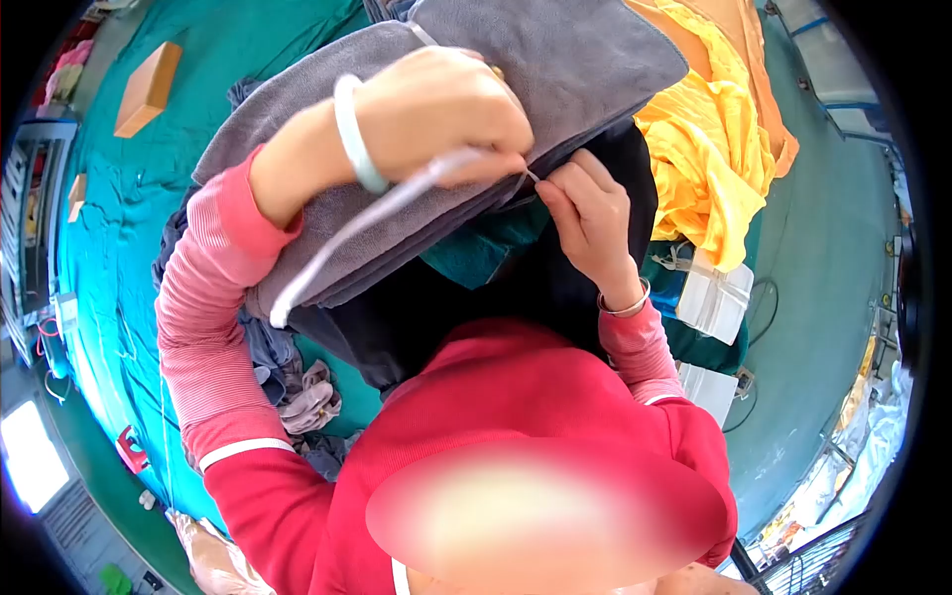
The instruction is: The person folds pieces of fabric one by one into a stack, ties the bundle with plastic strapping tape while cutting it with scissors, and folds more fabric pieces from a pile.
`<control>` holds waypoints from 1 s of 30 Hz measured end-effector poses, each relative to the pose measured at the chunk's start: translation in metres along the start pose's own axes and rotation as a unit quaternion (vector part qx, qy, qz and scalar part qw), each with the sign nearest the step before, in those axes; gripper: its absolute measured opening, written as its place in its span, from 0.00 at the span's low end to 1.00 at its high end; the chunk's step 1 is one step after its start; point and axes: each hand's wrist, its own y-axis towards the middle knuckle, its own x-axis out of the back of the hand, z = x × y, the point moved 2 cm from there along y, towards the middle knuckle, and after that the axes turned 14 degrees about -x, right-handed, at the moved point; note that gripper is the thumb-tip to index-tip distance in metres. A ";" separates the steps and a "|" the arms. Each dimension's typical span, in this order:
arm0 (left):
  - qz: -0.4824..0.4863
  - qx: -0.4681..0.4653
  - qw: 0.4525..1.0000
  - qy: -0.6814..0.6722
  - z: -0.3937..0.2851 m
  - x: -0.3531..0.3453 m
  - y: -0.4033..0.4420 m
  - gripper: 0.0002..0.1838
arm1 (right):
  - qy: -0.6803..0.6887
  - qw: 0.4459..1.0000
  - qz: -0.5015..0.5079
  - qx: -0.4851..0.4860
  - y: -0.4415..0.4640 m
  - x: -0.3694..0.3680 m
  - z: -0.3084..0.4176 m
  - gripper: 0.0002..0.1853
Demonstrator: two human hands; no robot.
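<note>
Near the top centre, a stack of grey cloths point(595, 59) lies across dark fabric. My left hand point(446, 114), a pale bangle at its wrist, is closed over the stack on a white strip point(347, 236), whose loose end hangs toward the lower left, partly blurred. At the stack's near edge, my right hand point(592, 210) pinches a thin part of what looks like the same strip between thumb and forefinger. The two hands are close together. Teal cloth point(476, 250) shows just below the stack.
Yellow fabric point(704, 149) lies to the right, above white bundles point(714, 297) tied with string. On the left, a cardboard box point(149, 89) and a red tool point(130, 449) rest on green sheeting point(109, 228). Crumpled greyish cloths point(307, 397) lie beside my left arm.
</note>
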 end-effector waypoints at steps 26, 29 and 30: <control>0.034 0.286 0.917 -0.275 0.035 0.000 -0.030 0.18 | 0.081 0.981 -0.094 -0.148 -0.069 -0.033 -0.044 0.14; -0.034 0.118 0.950 -0.286 0.023 0.004 -0.024 0.20 | 0.157 0.958 -0.103 -0.218 -0.055 -0.030 -0.046 0.11; -0.059 0.110 0.949 -0.289 0.008 0.002 -0.018 0.20 | 0.147 0.959 -0.108 -0.217 -0.049 -0.026 -0.043 0.12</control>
